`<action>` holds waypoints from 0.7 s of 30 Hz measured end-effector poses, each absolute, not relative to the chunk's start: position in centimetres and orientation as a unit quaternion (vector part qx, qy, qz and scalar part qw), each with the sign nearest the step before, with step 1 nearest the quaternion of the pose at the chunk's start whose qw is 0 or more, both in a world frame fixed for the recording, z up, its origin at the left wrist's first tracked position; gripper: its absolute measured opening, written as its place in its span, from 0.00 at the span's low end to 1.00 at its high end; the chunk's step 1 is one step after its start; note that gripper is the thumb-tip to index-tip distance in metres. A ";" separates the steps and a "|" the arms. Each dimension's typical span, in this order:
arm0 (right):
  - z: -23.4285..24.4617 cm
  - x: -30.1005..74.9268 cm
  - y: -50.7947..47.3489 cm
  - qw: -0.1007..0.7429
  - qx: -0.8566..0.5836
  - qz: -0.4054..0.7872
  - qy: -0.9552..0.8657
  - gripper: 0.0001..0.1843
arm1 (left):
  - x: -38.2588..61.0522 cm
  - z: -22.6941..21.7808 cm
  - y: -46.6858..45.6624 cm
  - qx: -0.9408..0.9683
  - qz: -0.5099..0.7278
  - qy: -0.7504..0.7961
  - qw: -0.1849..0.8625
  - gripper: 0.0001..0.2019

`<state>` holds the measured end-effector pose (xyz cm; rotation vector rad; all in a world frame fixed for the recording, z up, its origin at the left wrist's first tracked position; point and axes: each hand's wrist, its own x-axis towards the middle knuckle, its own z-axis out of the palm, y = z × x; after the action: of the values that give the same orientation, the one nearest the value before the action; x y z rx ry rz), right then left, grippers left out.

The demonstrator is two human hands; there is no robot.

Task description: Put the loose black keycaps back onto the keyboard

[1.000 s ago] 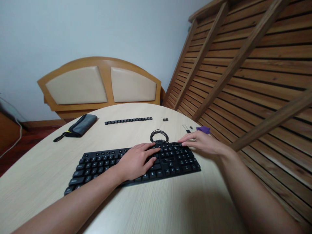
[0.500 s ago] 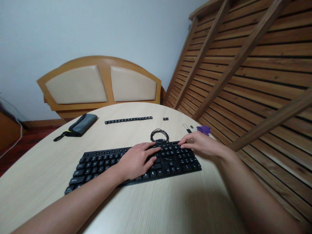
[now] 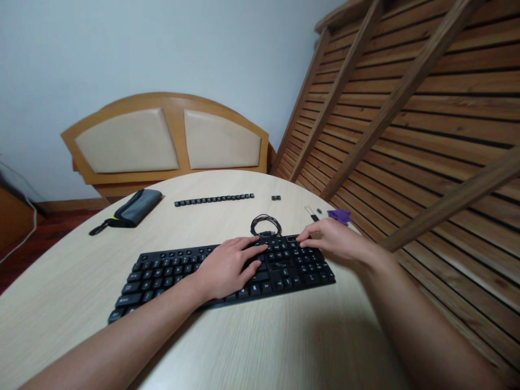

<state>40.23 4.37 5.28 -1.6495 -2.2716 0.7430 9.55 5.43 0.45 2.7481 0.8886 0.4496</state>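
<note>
A black keyboard (image 3: 170, 271) lies on the pale round table (image 3: 244, 346), nearest the person; the left hand (image 3: 225, 268) rests palm down across its middle, fingers spread over the keys and gripping nothing; the right hand (image 3: 335, 238) reaches in at the far right corner, thumb and forefinger bent down at the keys, though I cannot tell whether they pinch one; a coiled black cable (image 3: 268, 234) sits just behind the keyboard; beyond it stand a long row of loose keycaps (image 3: 214, 200) and a separate pair (image 3: 276, 198); a dark pouch (image 3: 140, 208) lies left, a purple cloth (image 3: 339, 216) right.
</note>
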 end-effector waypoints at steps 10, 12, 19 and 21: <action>6.0 39.0 3.8 0.050 -0.558 0.121 -0.819 0.08 | 9.5 0.4 5.4 0.934 0.153 0.303 0.112 0.21; 6.1 38.8 3.8 0.036 -0.560 0.102 -0.822 0.09 | 9.6 0.5 5.4 0.934 0.154 0.302 0.112 0.21; 6.0 38.6 3.9 0.015 -0.559 0.082 -0.825 0.09 | 9.6 0.5 5.3 0.934 0.149 0.306 0.108 0.21; 6.0 38.6 4.0 0.013 -0.558 0.078 -0.826 0.09 | 9.6 0.5 5.3 0.935 0.150 0.305 0.106 0.21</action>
<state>38.55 3.96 6.03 -1.7391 -2.5738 0.2438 9.63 5.35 0.49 2.7532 0.8987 0.4415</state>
